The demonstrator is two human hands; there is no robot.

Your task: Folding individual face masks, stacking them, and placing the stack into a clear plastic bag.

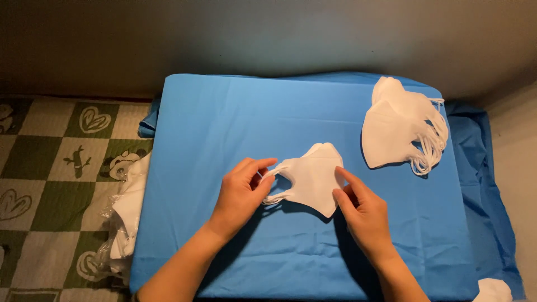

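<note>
Single mask [313,176] lies mid-bench [224,112], held between both hands: left hand [240,196] on its left ear-loop side, right hand [363,210] on its right edge, both at the near side. Stack of masks [400,128] sits on the bench's far right corner, well apart from the single one. Off the bench's left edge, a bag of masks [126,223] lies on the mat [50,162]; another mask [493,291] lies off the near right corner.

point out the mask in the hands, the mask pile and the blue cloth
mask [313,176], head view, flat white middle
mask pile [391,131], head view, top mask's middle
blue cloth [235,117], head view, bare part
</note>
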